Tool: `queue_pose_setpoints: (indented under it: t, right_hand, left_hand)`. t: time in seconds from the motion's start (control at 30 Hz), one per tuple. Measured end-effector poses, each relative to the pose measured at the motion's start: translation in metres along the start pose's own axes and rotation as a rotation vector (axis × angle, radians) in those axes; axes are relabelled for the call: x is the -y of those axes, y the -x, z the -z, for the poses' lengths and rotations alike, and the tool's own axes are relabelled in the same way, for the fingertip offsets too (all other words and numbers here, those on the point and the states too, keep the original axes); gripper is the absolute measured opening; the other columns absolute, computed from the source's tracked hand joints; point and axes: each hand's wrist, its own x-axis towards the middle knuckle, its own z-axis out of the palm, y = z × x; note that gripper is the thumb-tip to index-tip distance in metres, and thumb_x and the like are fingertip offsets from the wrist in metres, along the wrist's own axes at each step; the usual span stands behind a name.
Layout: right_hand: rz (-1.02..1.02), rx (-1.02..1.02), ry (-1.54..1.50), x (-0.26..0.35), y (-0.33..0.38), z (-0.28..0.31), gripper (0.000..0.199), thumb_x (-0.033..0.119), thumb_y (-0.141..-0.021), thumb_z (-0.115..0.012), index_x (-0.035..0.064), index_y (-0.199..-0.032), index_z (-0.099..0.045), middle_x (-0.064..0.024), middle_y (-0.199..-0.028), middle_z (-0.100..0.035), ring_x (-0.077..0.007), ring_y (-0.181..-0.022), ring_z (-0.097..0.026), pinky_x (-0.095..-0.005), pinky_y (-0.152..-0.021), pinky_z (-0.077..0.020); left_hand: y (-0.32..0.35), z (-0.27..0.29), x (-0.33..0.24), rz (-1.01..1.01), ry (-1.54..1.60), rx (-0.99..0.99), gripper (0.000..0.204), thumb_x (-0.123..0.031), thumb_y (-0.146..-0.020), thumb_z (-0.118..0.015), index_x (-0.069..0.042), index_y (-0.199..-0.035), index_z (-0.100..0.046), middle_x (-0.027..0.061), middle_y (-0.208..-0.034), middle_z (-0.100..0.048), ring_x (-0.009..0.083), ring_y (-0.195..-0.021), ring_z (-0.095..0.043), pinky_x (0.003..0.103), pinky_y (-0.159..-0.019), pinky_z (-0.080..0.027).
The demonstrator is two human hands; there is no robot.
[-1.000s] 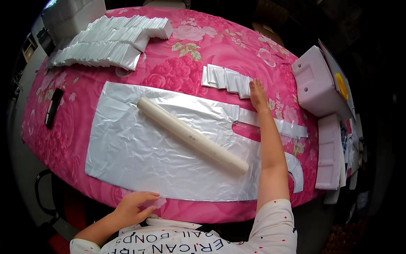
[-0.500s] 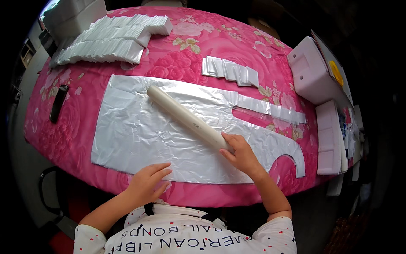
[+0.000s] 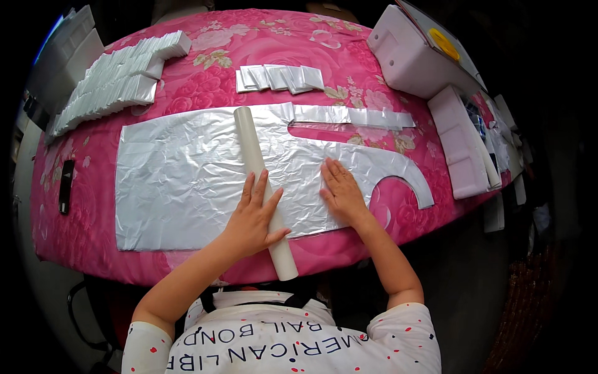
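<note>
A thin, silvery-white plastic apron [image 3: 180, 181] lies spread flat, its curved cut-outs and straps toward the right. Across its middle rests a long off-white tube [image 3: 250, 140], slanting from the far edge to beyond the near edge. My left hand [image 3: 252, 215] lies on the near half of this tube, fingers spread over it and thumb stretched to its right side. To the right, my right hand [image 3: 341, 190] rests flat on the wrinkled plastic with its fingers extended, apart from the tube.
Rows of folded white packets [image 3: 112, 78] stand at the far left, and a short overlapping row of folded packets [image 3: 280, 78] lies beyond the apron. White foam boxes [image 3: 411, 56] line the right side. A dark, slim object [image 3: 66, 187] lies on the pink flowered tablecloth [image 3: 205, 37].
The tube has swung to lie more nearly front to back. My left hand has moved from the near edge onto it; my right hand has let go of it and now lies on the plastic.
</note>
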Motion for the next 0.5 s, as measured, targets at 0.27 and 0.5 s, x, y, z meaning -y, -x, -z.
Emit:
queue_pose_setpoints:
  t: [0.27,0.5]
  right_hand:
    - [-0.607,-0.245,0.350,-0.149,0.064,0.049,0.036,0.015,-0.088,-0.043,-0.0021,-0.117,-0.055,-0.0177,-0.123,-0.054,-0.0279,-0.114,-0.052,-0.0344,-0.094,-0.0428]
    - [-0.470,-0.241,0.650,-0.170,0.073,0.065,0.008,0.011,-0.078,-0.056,0.0048,-0.078,-0.061,-0.0096,-0.078,-0.064,-0.0292,-0.074,-0.063,-0.0391,-0.066,-0.0495]
  left_hand:
    - [-0.010,0.003,-0.004,-0.077,-0.014,0.098,0.067,-0.045,-0.076,-0.062,-0.004,-0.127,-0.049,0.0249,-0.147,-0.014,0.0472,-0.135,-0.004,0.048,-0.109,-0.019]
    - [-0.016,0.001,-0.008,-0.101,-0.046,0.110,0.066,-0.045,-0.076,-0.061,-0.003,-0.126,-0.049,0.0251,-0.146,-0.016,0.0472,-0.135,-0.004,0.048,-0.109,-0.020]
